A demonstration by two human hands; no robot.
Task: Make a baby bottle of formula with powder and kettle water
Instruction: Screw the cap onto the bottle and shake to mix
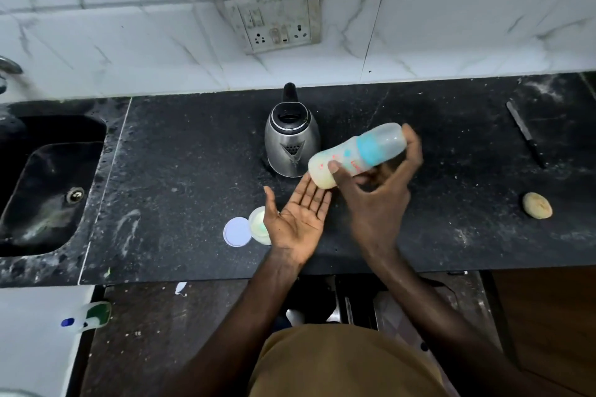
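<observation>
My right hand (375, 193) grips a capped baby bottle (356, 153) with a blue collar and pale milky liquid, tilted almost flat above the black counter (193, 171). The bottle's base points left and down toward my left hand (295, 219), which lies palm up with fingers spread just under it, holding nothing. A steel kettle (292, 140) with a black handle stands behind the bottle. A small round powder container (259, 226) sits open beside its white lid (237, 231), partly hidden by my left hand.
A black sink (48, 184) lies at the left of the counter. A knife (525, 134) and a small yellowish lump (537, 205) rest at the right. A socket plate (277, 18) hangs on the tiled wall behind the kettle.
</observation>
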